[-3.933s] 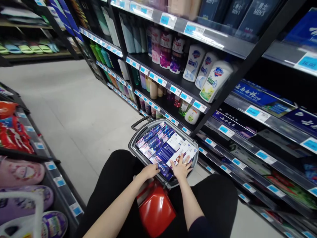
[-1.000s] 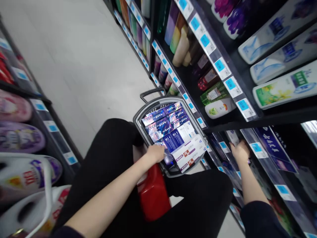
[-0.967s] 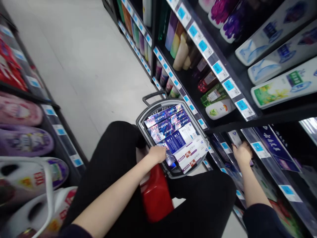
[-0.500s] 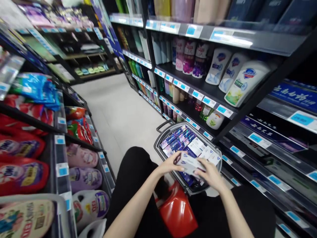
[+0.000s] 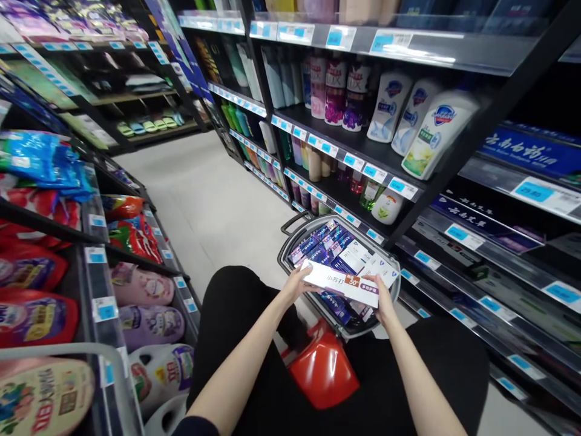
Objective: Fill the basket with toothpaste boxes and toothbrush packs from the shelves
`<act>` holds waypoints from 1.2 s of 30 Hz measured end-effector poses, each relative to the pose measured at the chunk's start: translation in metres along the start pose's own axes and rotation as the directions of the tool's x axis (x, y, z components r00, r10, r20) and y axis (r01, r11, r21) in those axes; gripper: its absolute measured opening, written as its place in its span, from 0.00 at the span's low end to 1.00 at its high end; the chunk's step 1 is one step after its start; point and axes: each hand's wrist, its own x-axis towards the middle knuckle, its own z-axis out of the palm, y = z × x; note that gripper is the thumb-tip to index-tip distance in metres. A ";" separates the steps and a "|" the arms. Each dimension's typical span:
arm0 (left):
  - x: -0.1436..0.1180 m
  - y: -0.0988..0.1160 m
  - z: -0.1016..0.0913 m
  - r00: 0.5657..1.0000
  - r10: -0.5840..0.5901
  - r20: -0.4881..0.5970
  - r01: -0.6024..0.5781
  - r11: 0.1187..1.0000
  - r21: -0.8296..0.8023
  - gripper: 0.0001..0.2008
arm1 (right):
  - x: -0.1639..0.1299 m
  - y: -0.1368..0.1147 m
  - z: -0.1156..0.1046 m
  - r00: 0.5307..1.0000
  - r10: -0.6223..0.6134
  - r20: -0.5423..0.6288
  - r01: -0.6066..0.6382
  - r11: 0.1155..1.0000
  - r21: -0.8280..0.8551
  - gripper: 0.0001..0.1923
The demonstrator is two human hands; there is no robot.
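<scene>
Your left hand [image 5: 295,286] and right hand [image 5: 382,301] each grip an end of a white toothpaste box [image 5: 341,283], held level over the basket [image 5: 290,239] of boxes. Likely mid-stocking; next needs a free shelf slot.

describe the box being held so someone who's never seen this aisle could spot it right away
On the floor beside the dark shelving sits a grey basket packed with boxes. Just above its near end, the left hand and right hand hold one long white box by its ends. Unlike the mostly blue and purple boxes lying below, it is lifted clear and has an orange patch marked 50.
</scene>
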 end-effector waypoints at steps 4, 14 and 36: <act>0.002 -0.005 0.007 0.999 0.010 -0.030 -0.005 0.986 0.169 0.22 | 0.011 0.006 -0.002 0.998 0.021 -0.061 -0.016 0.997 0.080 0.25; 0.016 -0.022 0.013 0.996 0.085 -0.024 -0.079 0.976 0.204 0.32 | 0.028 0.005 -0.016 0.984 0.089 -0.157 -0.062 0.984 0.170 0.24; 0.029 -0.034 0.009 0.998 0.053 -0.013 -0.050 0.980 0.195 0.31 | 0.039 0.011 -0.025 0.985 0.078 -0.154 -0.057 0.989 0.136 0.22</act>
